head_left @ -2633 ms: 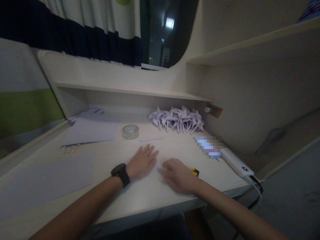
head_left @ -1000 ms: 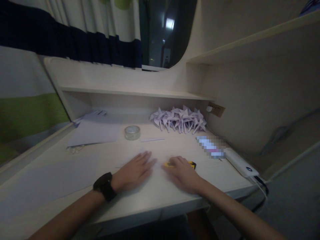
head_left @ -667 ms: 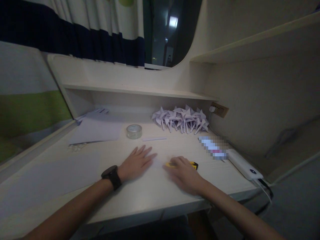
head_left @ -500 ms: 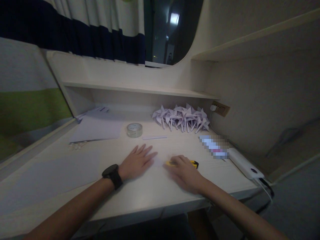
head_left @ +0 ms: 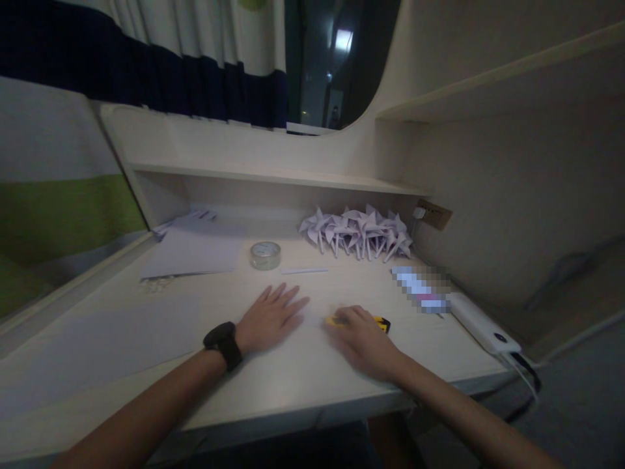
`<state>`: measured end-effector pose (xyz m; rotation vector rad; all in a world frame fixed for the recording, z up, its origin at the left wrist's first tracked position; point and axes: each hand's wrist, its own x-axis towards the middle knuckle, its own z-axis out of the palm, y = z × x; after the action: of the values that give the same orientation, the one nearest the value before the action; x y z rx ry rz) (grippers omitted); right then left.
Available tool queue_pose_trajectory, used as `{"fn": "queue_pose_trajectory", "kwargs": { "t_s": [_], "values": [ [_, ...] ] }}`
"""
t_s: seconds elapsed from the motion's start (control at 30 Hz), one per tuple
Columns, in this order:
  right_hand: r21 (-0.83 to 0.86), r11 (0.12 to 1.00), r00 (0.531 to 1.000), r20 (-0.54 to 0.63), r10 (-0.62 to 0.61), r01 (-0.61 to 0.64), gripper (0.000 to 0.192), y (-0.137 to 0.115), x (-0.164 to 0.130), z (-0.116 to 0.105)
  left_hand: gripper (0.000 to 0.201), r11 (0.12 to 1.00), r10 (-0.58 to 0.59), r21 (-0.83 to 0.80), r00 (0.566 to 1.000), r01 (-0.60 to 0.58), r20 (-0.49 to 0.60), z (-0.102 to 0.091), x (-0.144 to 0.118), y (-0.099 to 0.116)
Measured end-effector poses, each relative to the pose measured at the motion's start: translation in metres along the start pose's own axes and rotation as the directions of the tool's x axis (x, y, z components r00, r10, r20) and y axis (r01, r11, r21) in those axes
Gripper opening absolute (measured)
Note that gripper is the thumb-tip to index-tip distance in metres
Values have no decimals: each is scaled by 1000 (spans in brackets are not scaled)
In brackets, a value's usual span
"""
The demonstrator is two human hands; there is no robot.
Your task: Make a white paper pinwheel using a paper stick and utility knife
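My left hand (head_left: 270, 319), with a dark watch (head_left: 223, 343) on its wrist, lies flat on the pale desk (head_left: 273, 384), fingers spread. Whitish paper seems to lie by its fingertips, but its outline is hard to make out. To the right, my right hand (head_left: 364, 342) is closed around a yellow and black utility knife (head_left: 381, 323). Its front end is blurred by motion, so I cannot tell how far the blade is out. Beyond the hands lie a thin white paper strip or stick (head_left: 305, 270) and a roll of clear tape (head_left: 265, 255).
Several white paper pinwheels (head_left: 361, 231) are heaped at the back. A paper stack (head_left: 195, 247) lies back left, with a large sheet (head_left: 107, 345) in front of it. At right are a pixelated phone-like object (head_left: 420, 290) and a white power strip (head_left: 483, 326) with cables.
The whole view has shifted slightly. Both hands stay in nearly the same places on the desk, and the right hand keeps its hold on the utility knife.
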<state>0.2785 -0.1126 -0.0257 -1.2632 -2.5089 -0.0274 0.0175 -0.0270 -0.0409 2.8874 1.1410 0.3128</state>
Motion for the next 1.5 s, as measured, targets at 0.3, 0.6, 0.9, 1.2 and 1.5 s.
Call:
{"fn": "queue_pose_trajectory", "kwargs": {
  "t_s": [0.3, 0.6, 0.9, 1.2, 1.5],
  "values": [
    [120, 992, 995, -93, 37, -26, 38, 7, 0, 7, 53, 1000, 11, 5, 1000, -11, -7, 3, 0, -3],
    [181, 984, 978, -204, 42, -4, 28, 21, 6, 21, 52, 1000, 18, 14, 1000, -18, 2, 4, 1, -5],
    [195, 980, 979, -204, 9, 31, 30, 24, 7, 21, 52, 999, 29, 17, 1000, -29, 9, 5, 2, -6],
    [203, 977, 975, -223, -17, 63, 33, 25, 8, 18, 51, 999, 23, 28, 1000, -24, 11, 3, 1, -4],
    [186, 982, 980, -200, -4, 42, 31, 27, 7, 19, 51, 999, 31, 20, 1000, -31, -2, 6, 2, -5]
  ]
}}
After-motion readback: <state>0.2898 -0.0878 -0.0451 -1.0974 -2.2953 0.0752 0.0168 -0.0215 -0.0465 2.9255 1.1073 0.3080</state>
